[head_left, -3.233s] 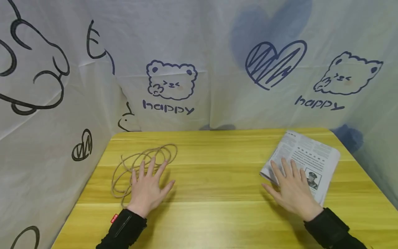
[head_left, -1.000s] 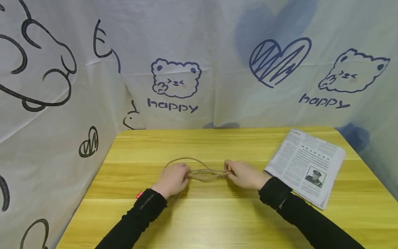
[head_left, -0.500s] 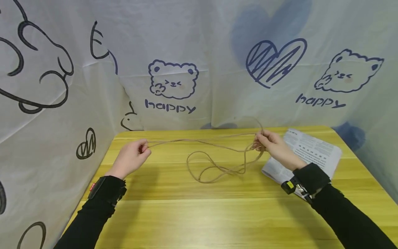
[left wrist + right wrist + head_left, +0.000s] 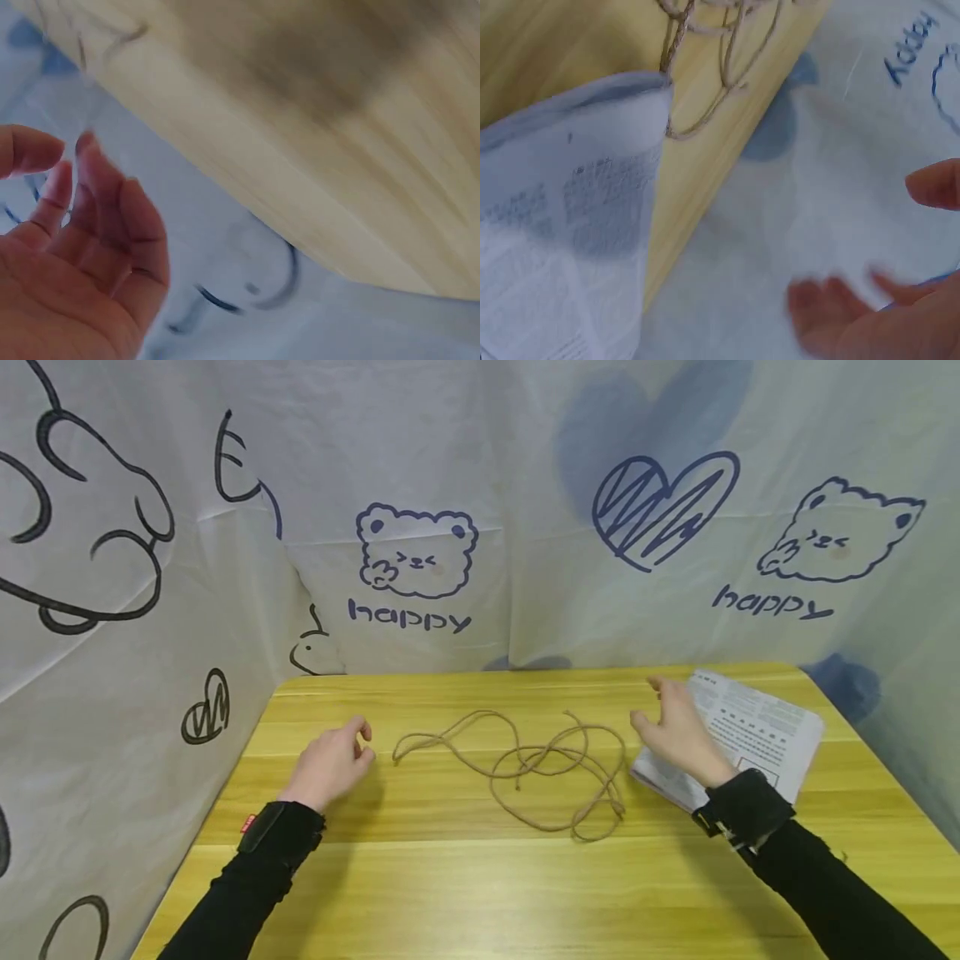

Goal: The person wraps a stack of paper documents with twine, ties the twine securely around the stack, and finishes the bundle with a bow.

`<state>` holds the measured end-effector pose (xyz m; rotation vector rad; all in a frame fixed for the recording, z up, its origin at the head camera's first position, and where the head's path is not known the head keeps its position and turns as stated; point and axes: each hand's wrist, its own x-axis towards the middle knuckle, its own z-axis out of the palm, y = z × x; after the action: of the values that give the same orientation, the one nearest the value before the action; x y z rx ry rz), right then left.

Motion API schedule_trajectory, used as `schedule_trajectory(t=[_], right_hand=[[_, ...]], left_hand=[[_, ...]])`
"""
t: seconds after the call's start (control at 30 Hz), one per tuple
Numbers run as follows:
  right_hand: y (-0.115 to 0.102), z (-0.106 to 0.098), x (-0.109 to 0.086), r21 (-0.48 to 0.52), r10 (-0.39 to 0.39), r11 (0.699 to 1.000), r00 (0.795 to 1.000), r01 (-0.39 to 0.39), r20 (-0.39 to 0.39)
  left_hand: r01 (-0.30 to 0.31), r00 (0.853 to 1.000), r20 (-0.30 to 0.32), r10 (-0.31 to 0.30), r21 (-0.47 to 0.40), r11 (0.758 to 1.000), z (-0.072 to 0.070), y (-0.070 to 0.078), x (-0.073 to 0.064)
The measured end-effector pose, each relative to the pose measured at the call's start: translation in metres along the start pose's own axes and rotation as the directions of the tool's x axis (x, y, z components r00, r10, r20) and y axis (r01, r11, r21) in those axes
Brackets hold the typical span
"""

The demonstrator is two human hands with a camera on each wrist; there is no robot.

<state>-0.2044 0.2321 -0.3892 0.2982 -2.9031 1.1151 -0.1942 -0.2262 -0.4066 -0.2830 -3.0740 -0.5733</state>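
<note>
A thin tan rope (image 4: 534, 762) lies in loose, crossing loops across the middle of the table. Left of its end my left hand (image 4: 330, 766) hovers with loosely bent fingers and holds nothing. In the left wrist view, the fingers (image 4: 142, 217) curve gently and the palm is bare. My right hand (image 4: 684, 737) is to the right of the rope, its thumb and fingers apart, overlapping the newspaper in the head view. The right wrist view shows the fingers (image 4: 817, 304) spread from the thumb with nothing between them.
A folded newspaper (image 4: 780, 727) lies on the right of the yellow wooden table (image 4: 480, 893); my right forearm passes over its near edge. White cloth (image 4: 540, 568) with drawings hangs behind the table and along both sides.
Both hands gathered the rope from the left, then stretched it between them in the air. They have since let go, and it has dropped onto the table in loops.
</note>
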Motion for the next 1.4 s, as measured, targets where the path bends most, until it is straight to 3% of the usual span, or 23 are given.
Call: schedule_trajectory(t=[0.07, 0.13, 0.2, 0.27, 0.33, 0.37, 0.43, 0.5, 0.53, 0.6, 0.7, 0.77, 0.83, 0.9, 1.0, 1.1, 1.27, 1.33, 1.4], right_hand=[[-0.003, 0.01, -0.004, -0.035, -0.114, 0.993, 0.993, 0.114, 0.005], [-0.007, 0.023, -0.008, -0.065, -0.251, 0.965, 0.965, 0.256, 0.072], [-0.011, 0.036, -0.013, -0.102, -0.36, 0.918, 0.915, 0.382, 0.183], [-0.013, 0.049, -0.018, -0.128, -0.417, 0.873, 0.857, 0.471, 0.304], [-0.015, 0.061, -0.022, -0.151, -0.424, 0.843, 0.81, 0.517, 0.405], [-0.015, 0.066, -0.025, -0.158, -0.415, 0.836, 0.793, 0.526, 0.446], [-0.015, 0.075, -0.029, -0.178, -0.386, 0.831, 0.777, 0.526, 0.497], [-0.015, 0.082, -0.032, -0.207, -0.366, 0.825, 0.776, 0.526, 0.514], [-0.014, 0.085, -0.033, -0.216, -0.363, 0.821, 0.776, 0.528, 0.516], [-0.012, 0.088, -0.035, -0.214, -0.372, 0.821, 0.78, 0.53, 0.504], [-0.01, 0.085, -0.033, -0.151, -0.398, 0.848, 0.798, 0.508, 0.453], [-0.009, 0.076, -0.03, -0.078, -0.39, 0.885, 0.823, 0.458, 0.413], [-0.009, 0.063, -0.026, -0.012, -0.368, 0.917, 0.855, 0.399, 0.365], [-0.008, 0.047, -0.023, 0.041, -0.331, 0.941, 0.886, 0.337, 0.326], [-0.003, 0.024, -0.018, 0.11, -0.261, 0.964, 0.933, 0.24, 0.247], [0.006, 0.004, -0.014, 0.2, -0.178, 0.969, 0.973, 0.147, 0.147], [0.026, -0.022, -0.013, 0.3, -0.091, 0.95, 0.996, 0.08, 0.021], [0.034, -0.03, -0.014, 0.302, -0.069, 0.951, 0.998, 0.065, 0.004], [0.041, -0.037, -0.016, 0.302, -0.054, 0.952, 0.999, 0.054, -0.011]], left_hand=[[-0.099, 0.995, -0.009, 0.099, 0.035, 0.995, 0.014, 0.017, 0.001], [-0.233, 0.972, 0.014, 0.233, 0.067, 0.97, 0.03, 0.039, 0.002], [-0.376, 0.926, 0.065, 0.371, 0.105, 0.921, 0.048, 0.062, 0.003], [-0.497, 0.867, 0.139, 0.479, 0.156, 0.854, 0.065, 0.086, 0.003], [-0.578, 0.816, 0.205, 0.541, 0.243, 0.779, 0.08, 0.105, 0.003], [-0.597, 0.802, 0.223, 0.554, 0.297, 0.745, 0.087, 0.113, 0.002], [-0.603, 0.794, 0.233, 0.561, 0.415, 0.681, 0.099, 0.124, 0.002], [-0.584, 0.801, 0.221, 0.556, 0.492, 0.646, 0.105, 0.13, 0.002], [-0.575, 0.806, 0.21, 0.554, 0.502, 0.646, 0.107, 0.13, 0.003], [-0.573, 0.812, 0.188, 0.552, 0.435, 0.695, 0.106, 0.128, 0.004], [-0.548, 0.835, 0.155, 0.527, 0.157, 0.822, 0.097, 0.118, 0.008], [-0.484, 0.864, 0.127, 0.488, -0.059, 0.873, 0.084, 0.108, 0.012], [-0.413, 0.893, 0.097, 0.439, -0.213, 0.886, 0.068, 0.096, 0.015], [-0.354, 0.921, 0.06, 0.386, -0.291, 0.889, 0.051, 0.082, 0.017], [-0.285, 0.954, -0.011, 0.3, -0.342, 0.895, 0.029, 0.058, 0.019], [-0.212, 0.977, -0.075, 0.199, -0.366, 0.906, 0.009, 0.033, 0.019], [-0.08, 0.991, -0.13, 0.038, -0.328, 0.941, -0.017, -0.006, 0.014], [-0.014, 0.986, -0.163, -0.038, -0.307, 0.952, -0.026, -0.02, 0.01], [0.041, 0.971, -0.213, -0.106, -0.287, 0.957, -0.034, -0.035, 0.006]])
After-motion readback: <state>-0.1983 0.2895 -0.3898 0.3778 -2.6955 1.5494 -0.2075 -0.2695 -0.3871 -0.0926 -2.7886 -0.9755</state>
